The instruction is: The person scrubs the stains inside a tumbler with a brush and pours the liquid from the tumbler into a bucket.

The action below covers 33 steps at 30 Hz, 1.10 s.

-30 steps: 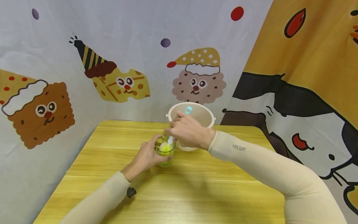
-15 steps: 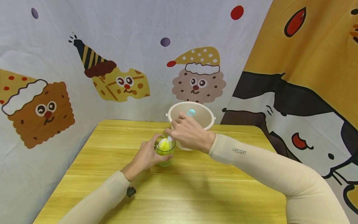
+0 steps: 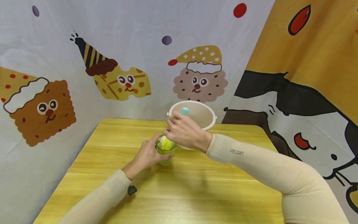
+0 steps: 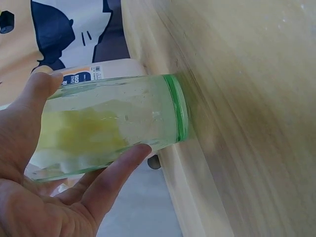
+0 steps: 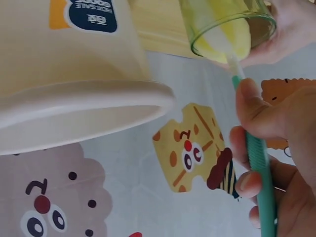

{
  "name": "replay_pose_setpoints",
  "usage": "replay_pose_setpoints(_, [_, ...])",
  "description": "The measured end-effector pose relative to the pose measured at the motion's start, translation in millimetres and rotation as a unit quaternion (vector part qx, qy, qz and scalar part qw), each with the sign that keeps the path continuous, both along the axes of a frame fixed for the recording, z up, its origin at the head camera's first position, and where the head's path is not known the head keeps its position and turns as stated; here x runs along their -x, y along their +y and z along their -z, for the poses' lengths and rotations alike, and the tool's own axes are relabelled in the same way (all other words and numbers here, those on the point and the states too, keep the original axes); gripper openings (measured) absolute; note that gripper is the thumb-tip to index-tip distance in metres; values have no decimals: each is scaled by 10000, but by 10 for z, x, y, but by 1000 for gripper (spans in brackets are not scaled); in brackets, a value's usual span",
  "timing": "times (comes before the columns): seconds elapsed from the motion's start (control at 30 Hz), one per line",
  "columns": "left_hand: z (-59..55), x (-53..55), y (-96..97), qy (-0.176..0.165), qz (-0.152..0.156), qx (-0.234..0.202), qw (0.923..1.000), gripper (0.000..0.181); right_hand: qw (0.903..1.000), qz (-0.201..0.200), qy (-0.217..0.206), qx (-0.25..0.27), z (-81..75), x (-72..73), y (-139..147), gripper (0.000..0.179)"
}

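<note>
A clear green-tinted glass (image 4: 143,116) is in my left hand (image 3: 146,154), thumb on one side and fingers on the other. Its base is at the wooden tabletop; whether it touches is hard to tell. Inside the glass sits the yellow and white sponge head (image 5: 237,42) of a cup brush. My right hand (image 3: 185,130) grips the brush's teal handle (image 5: 261,182) above the glass mouth, fingers curled round it. In the head view, the handle's light blue looped end (image 3: 184,111) shows beyond the knuckles, while the rest of the handle is hidden by the hand.
Just behind my right hand stands a cream bucket (image 3: 205,115) with a printed label (image 5: 94,15), near the table's far edge. The wooden table (image 3: 195,193) meets a cartoon-printed cloth (image 3: 156,18) at the back. A small black object (image 3: 131,190) shows by my left sleeve.
The brush handle's looped end first swings slightly right, then left, as my right hand turns. The sponge head shifts about inside the glass. My left hand keeps its hold on the glass.
</note>
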<state>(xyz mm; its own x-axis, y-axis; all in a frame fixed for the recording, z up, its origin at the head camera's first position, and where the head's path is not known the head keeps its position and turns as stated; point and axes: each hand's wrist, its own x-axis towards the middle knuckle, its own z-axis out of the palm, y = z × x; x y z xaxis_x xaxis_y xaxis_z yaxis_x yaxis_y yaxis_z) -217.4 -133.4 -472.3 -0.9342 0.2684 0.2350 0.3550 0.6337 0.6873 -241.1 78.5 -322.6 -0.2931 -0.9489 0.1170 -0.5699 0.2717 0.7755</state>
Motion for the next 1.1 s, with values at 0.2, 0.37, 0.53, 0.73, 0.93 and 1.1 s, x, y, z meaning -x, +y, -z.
replay_pose_setpoints(0.2, [-8,4,2,-65,-54,78,9999,95,9998,131,-100,-113,-33,-23,-37,16])
replay_pose_setpoints(0.37, [-6,4,4,-73,-113,143,9998,97,9995,164,-53,-247,-91,-30,-60,20])
replay_pose_setpoints(0.53, [-8,1,14,-35,-142,223,9996,99,9987,176,-4,-470,-144,-24,-75,24])
replay_pose_setpoints(0.73, [-11,7,19,-143,-145,241,9995,101,9976,92,-11,-691,-176,-12,-79,22])
replay_pose_setpoints(0.93, [-8,5,20,-162,-93,189,9996,99,9972,58,-92,-736,-186,-32,-66,20])
replay_pose_setpoints(1.1, [7,5,8,-68,-106,186,9997,96,9975,2,-157,-690,-184,-72,-66,19])
